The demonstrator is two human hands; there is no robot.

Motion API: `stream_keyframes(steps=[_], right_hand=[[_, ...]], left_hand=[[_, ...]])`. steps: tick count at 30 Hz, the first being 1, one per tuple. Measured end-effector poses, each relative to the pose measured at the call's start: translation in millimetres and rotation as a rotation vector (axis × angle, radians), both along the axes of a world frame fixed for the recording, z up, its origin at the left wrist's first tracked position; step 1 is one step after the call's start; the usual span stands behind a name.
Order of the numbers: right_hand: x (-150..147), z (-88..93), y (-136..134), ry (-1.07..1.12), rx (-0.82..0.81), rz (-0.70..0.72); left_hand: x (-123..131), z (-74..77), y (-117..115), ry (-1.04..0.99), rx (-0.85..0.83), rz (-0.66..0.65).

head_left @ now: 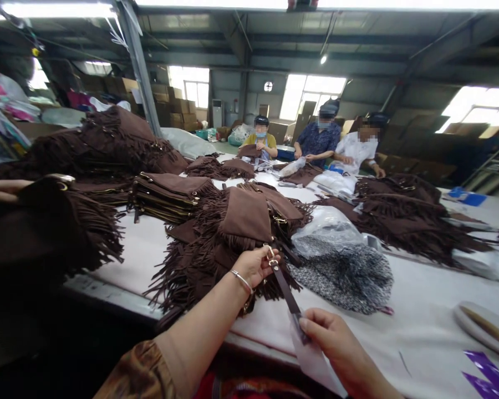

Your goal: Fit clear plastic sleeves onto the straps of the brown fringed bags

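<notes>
A dark brown strap (286,291) with a gold clasp (270,254) at its far end runs between my two hands. My left hand (255,267), a bracelet at its wrist, pinches the strap at the clasp, close to a brown fringed bag (247,215). My right hand (326,332) is closed on the strap's near end, together with a translucent white sheet (310,354) that hangs down below it. More fringed bags lie heaped under and behind my left hand.
Stacked brown pouches (170,197) stand behind. To the right lie a speckled knit item (345,274) with plastic, a tape roll (488,327) and purple wrappers (488,374). Another person's hand (4,189) holds a dark fringed bag (58,227) at left. Several people work across the table.
</notes>
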State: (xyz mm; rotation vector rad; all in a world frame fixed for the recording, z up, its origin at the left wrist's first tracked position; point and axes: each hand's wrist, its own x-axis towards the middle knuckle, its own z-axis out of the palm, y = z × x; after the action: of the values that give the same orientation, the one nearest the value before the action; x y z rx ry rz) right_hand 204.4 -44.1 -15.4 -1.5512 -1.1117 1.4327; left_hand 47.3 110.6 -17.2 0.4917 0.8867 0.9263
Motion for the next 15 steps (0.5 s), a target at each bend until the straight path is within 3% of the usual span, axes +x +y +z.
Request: stream_keyframes(steps=[5,15], right_hand=[[-1,-2.6,11,-0.096,0.039,-0.028],[-12,-3.7,75,-0.432,0.354,-0.049]], left_hand=[[-1,3.7,-2,0.094,0.087,0.027],[-7,13.0,-13,0.292,0.202,0.025]])
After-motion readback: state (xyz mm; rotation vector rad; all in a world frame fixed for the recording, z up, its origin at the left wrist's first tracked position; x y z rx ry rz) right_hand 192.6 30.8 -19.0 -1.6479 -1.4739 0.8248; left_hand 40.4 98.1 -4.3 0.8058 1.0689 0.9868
